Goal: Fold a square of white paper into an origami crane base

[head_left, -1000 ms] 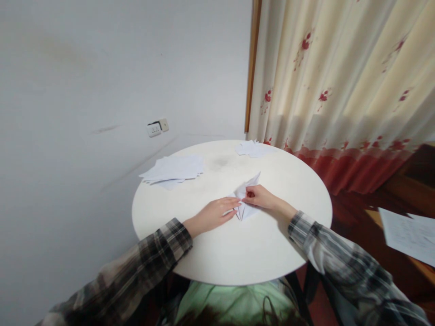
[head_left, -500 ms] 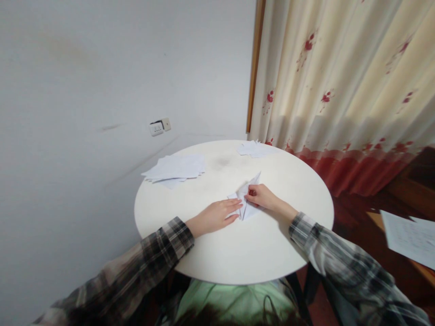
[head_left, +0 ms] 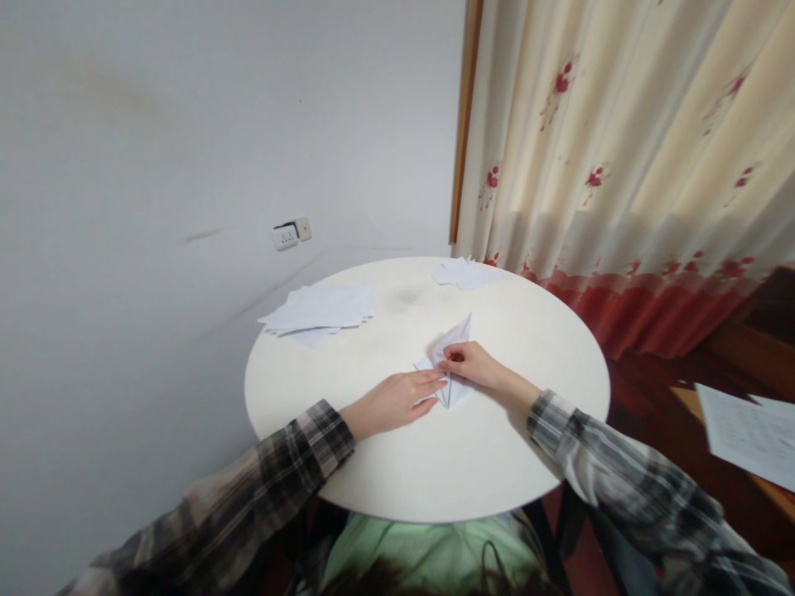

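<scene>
A partly folded white paper piece (head_left: pixel 455 335) lies near the middle of the round white table (head_left: pixel 435 463). My left hand (head_left: pixel 397 399) rests flat on its left part, fingers stretched out and pressing it down. My right hand (head_left: pixel 473 364) pinches a flap of the same paper from the right, fingers closed on it. One pointed tip of the paper sticks up beyond my right hand.
A loose stack of white sheets (head_left: pixel 320 310) lies at the table's far left. A small pile of folded white paper (head_left: pixel 463 271) sits at the far edge. A flowered curtain (head_left: pixel 621 165) hangs to the right, and printed sheets (head_left: pixel 745 434) lie on a wooden surface at right.
My right hand has shifted slightly left along the paper, and the raised tip has moved with it. My left hand stays pressed on the paper.
</scene>
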